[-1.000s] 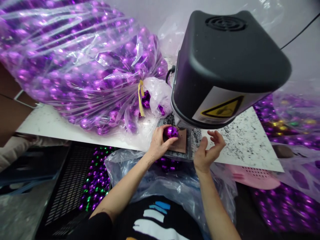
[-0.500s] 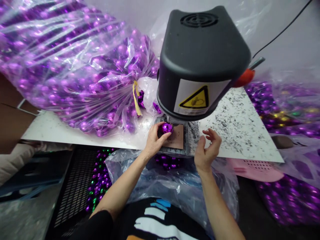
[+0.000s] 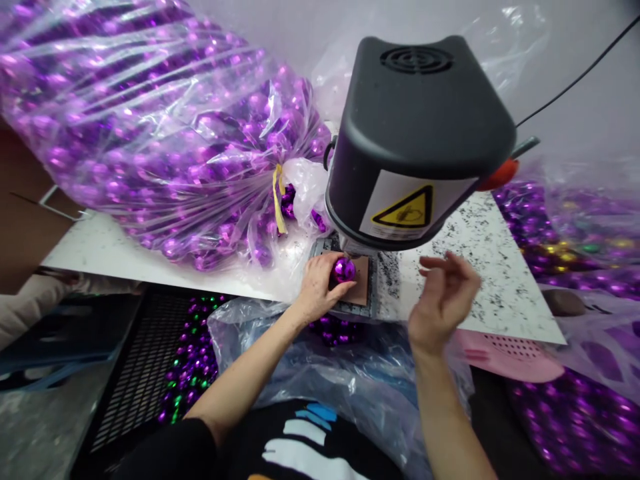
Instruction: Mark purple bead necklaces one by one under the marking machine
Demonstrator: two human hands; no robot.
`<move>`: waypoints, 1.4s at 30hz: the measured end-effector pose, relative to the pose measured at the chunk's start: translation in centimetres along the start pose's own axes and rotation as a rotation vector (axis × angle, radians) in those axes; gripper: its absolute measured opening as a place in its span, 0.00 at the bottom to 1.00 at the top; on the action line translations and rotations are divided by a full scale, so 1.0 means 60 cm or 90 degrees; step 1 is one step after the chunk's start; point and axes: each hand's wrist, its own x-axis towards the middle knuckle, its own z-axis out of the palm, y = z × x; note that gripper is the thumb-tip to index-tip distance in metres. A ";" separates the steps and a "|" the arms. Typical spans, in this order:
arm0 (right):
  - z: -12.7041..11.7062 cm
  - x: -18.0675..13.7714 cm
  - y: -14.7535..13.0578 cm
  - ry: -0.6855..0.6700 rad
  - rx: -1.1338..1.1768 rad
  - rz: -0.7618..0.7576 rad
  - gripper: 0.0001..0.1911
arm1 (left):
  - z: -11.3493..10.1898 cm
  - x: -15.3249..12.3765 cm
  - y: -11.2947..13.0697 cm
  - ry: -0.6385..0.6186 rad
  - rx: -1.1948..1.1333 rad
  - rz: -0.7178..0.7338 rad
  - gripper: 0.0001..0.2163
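My left hand (image 3: 318, 285) is closed round a shiny purple ball (image 3: 344, 269) and holds it on the brown pad (image 3: 361, 288) under the black machine head (image 3: 417, 137). My right hand (image 3: 443, 300) hovers to the right of the pad, above the speckled white table (image 3: 485, 280), fingers loosely curled and apart, holding nothing. A yellow warning label (image 3: 406, 208) faces me on the machine.
A big clear bag of purple balls (image 3: 150, 133), tied with a yellow strip, lies on the table's left. More purple balls sit in plastic in my lap (image 3: 335, 328) and at the right (image 3: 575, 407). A pink basket (image 3: 505, 357) lies under the table edge. Green and purple balls (image 3: 193, 360) lie lower left.
My right hand has lifted and moved right, away from the pad. My left hand keeps the purple ball under the machine head. The camera has shifted slightly.
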 end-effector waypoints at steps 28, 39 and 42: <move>0.019 0.190 -0.170 -0.161 0.052 -0.023 0.28 | 0.004 0.005 0.005 -0.056 0.043 -0.016 0.22; -0.004 0.091 -0.183 -0.030 -0.066 -0.098 0.17 | 0.003 0.001 0.004 -0.064 0.032 -0.018 0.23; -0.011 0.057 -0.172 -0.033 -0.090 -0.093 0.12 | 0.003 0.000 0.006 -0.062 0.036 -0.018 0.23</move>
